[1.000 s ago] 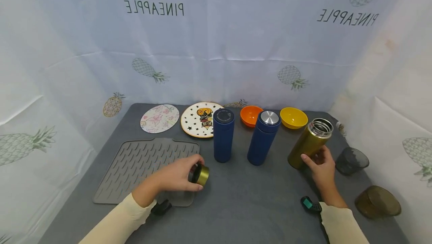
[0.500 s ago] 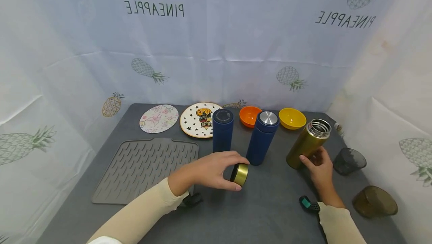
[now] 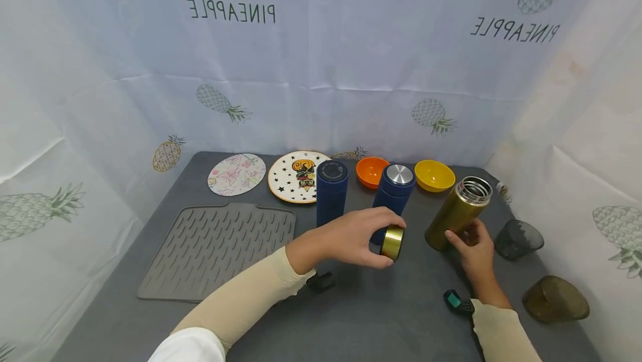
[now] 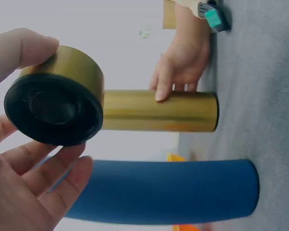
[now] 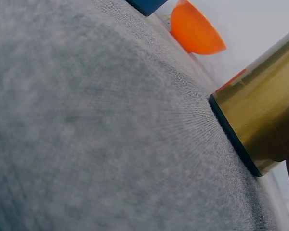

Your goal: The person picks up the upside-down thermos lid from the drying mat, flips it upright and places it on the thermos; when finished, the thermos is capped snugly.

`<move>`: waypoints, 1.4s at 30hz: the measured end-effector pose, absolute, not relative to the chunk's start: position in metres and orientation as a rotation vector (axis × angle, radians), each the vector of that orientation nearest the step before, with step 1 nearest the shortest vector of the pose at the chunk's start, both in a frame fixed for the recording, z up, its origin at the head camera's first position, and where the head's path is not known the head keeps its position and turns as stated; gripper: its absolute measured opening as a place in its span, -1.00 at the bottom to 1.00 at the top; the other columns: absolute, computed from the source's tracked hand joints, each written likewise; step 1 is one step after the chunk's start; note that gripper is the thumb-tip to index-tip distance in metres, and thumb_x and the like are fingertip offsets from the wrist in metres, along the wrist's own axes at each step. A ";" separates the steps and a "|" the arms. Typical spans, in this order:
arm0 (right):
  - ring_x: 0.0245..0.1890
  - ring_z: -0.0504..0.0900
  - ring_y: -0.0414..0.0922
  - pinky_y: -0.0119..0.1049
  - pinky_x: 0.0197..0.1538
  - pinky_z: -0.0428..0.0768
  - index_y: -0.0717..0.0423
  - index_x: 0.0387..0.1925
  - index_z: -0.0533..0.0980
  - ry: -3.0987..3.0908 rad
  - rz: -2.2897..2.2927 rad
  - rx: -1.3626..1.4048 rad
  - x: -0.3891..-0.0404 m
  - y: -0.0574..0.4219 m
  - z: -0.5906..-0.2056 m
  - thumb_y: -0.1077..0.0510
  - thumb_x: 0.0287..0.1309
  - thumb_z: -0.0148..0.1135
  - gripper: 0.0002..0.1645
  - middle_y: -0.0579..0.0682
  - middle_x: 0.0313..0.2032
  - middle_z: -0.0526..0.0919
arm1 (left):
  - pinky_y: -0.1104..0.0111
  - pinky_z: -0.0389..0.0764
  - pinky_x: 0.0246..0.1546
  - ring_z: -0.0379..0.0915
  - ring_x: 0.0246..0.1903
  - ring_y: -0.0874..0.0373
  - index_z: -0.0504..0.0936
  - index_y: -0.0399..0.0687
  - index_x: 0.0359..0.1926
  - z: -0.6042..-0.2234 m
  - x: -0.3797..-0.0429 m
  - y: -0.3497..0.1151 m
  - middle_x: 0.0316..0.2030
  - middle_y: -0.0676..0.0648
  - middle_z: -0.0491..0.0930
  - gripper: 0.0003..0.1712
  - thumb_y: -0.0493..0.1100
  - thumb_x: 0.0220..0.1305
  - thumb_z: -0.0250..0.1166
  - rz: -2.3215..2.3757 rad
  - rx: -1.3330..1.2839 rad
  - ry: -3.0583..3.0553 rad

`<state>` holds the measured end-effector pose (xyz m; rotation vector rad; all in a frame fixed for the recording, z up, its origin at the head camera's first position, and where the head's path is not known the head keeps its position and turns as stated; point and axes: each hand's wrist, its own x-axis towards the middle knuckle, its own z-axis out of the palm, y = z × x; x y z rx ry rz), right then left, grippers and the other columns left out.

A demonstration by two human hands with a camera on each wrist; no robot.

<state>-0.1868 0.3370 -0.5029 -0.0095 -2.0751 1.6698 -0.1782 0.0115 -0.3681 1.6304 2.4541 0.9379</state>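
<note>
My left hand [image 3: 351,238] pinches a gold lid [image 3: 393,242] between thumb and fingers, held above the table in front of the right blue flask. In the left wrist view the lid's dark hollow underside [image 4: 53,108] faces the camera. An uncapped gold thermos flask [image 3: 451,218] stands upright to the right, its steel mouth exposed. My right hand [image 3: 475,250] grips the lower part of its side. Two capped blue flasks stand nearby: one with a dark top [image 3: 332,197], partly behind my left wrist, and one with a steel top [image 3: 393,194], its lower part behind my left hand.
A grey drying mat [image 3: 215,250] lies at left. Behind are a floral oval mat [image 3: 237,175], a starry plate [image 3: 286,178], an orange bowl [image 3: 371,171] and a yellow bowl [image 3: 434,176]. Two dark see-through cups [image 3: 519,239] stand at the right edge.
My left hand has carried the gold lid rightward from beside the drying mat to in front of the right blue flask. My right hand and the gold flask stay in place.
</note>
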 end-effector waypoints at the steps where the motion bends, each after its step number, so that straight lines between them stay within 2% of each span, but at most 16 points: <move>1: 0.02 0.47 -0.24 -0.53 0.05 0.41 0.16 0.24 0.39 -2.076 1.670 -0.009 -0.187 0.336 -0.504 0.45 0.03 0.38 -0.29 -0.17 0.01 0.52 | 0.60 0.39 -0.08 0.27 -0.07 0.38 0.37 0.11 0.27 -0.368 -0.179 0.014 0.08 0.20 0.36 -0.33 0.08 0.16 0.37 0.935 1.642 2.452; 8: 0.00 0.49 -0.26 -0.53 0.03 0.42 0.21 0.23 0.40 -2.086 1.611 0.021 -0.187 0.336 -0.508 0.45 0.01 0.39 -0.29 -0.20 -0.02 0.53 | 0.61 0.39 -0.06 0.28 -0.05 0.38 0.43 0.16 0.31 -0.364 -0.185 0.032 0.11 0.14 0.36 -0.34 0.08 0.19 0.37 0.944 1.718 2.437; 16: 0.02 0.48 -0.27 -0.52 0.06 0.43 0.19 0.26 0.38 -2.114 1.575 0.031 -0.189 0.337 -0.504 0.44 0.02 0.39 -0.27 -0.18 0.02 0.52 | 0.62 0.28 0.09 0.23 0.10 0.45 0.45 0.02 0.26 -0.360 -0.188 0.058 0.19 0.09 0.37 -0.33 0.08 0.16 0.42 1.093 1.754 2.445; 22: -0.03 0.47 -0.35 -0.57 -0.04 0.42 0.37 0.25 0.35 -2.096 1.567 0.057 -0.176 0.329 -0.485 0.53 0.01 0.26 -0.30 -0.34 -0.05 0.49 | 0.67 0.30 0.02 0.25 0.04 0.47 0.44 0.01 0.18 -0.348 -0.189 0.088 0.10 0.11 0.41 -0.35 0.09 0.13 0.44 1.135 1.701 2.515; 25: -0.10 0.47 -0.37 -0.60 -0.13 0.42 0.39 0.23 0.36 -2.094 1.557 0.037 -0.176 0.330 -0.488 0.51 0.02 0.23 -0.33 -0.36 -0.08 0.48 | 0.69 0.34 -0.06 0.28 -0.04 0.47 0.41 0.00 0.16 -0.343 -0.188 0.105 0.05 0.12 0.42 -0.36 0.08 0.13 0.43 1.201 1.613 2.538; 29: -0.14 0.50 -0.37 -0.63 -0.15 0.44 0.26 0.20 0.40 -2.126 1.563 -0.066 -0.179 0.337 -0.501 0.45 0.08 0.29 -0.39 -0.32 -0.09 0.49 | 0.71 0.35 -0.12 0.31 -0.09 0.45 0.39 -0.04 0.12 -0.341 -0.190 0.125 0.00 0.09 0.41 -0.39 0.04 0.14 0.43 1.309 1.518 2.566; 32: -0.08 0.49 -0.38 -0.62 -0.09 0.43 0.12 0.24 0.40 -2.180 1.544 -0.127 -0.182 0.343 -0.510 0.37 0.11 0.34 -0.36 -0.30 -0.05 0.49 | 0.72 0.35 -0.14 0.30 -0.09 0.45 0.38 -0.05 0.10 -0.340 -0.193 0.138 0.00 0.07 0.40 -0.39 0.04 0.13 0.44 1.363 1.480 2.599; 38: -0.06 0.50 -0.25 -0.54 -0.04 0.46 0.15 0.28 0.37 -2.201 1.514 -0.029 -0.187 0.345 -0.508 0.40 0.12 0.34 -0.32 -0.15 0.00 0.51 | 0.73 0.32 -0.09 0.24 -0.06 0.46 0.34 -0.02 0.18 -0.335 -0.205 0.156 0.06 0.09 0.34 -0.31 0.06 0.13 0.44 1.390 1.429 2.652; 42: -0.05 0.50 -0.26 -0.54 -0.04 0.45 0.12 0.29 0.37 -2.186 1.520 0.024 -0.189 0.343 -0.506 0.40 0.10 0.35 -0.29 -0.19 0.02 0.51 | 0.71 0.30 -0.05 0.23 -0.01 0.47 0.30 -0.03 0.30 -0.333 -0.211 0.162 0.13 0.09 0.33 -0.20 0.07 0.11 0.45 1.428 1.379 2.647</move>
